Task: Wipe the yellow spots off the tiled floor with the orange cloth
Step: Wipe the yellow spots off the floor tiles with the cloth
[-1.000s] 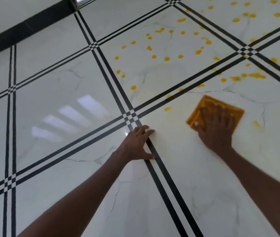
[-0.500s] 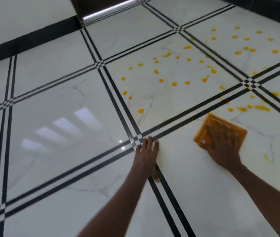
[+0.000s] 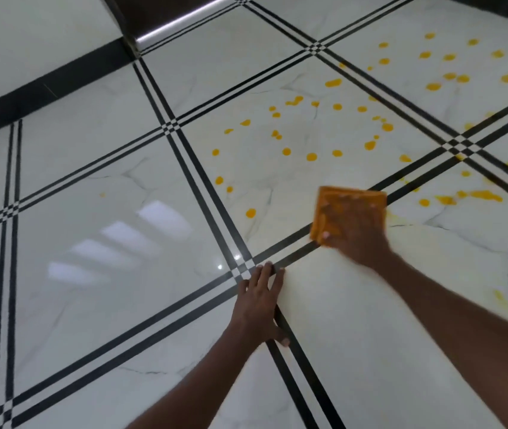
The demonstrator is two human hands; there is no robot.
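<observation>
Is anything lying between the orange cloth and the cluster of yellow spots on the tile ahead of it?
Nothing visible does. The right hand presses the orange cloth flat across the black grout stripes, and only bare glossy tile separates it from the yellow spots ahead. The left hand rests on the floor nearer the person, off that path.

Glossy white marble-look tiled floor (image 3: 98, 230) lying flat and open to the left and nearby, dark skirting band (image 3: 42, 94) and dark wall base (image 3: 166, 13) closing the far edge, left hand (image 3: 260, 305) planted flat beside the tile crossing
</observation>
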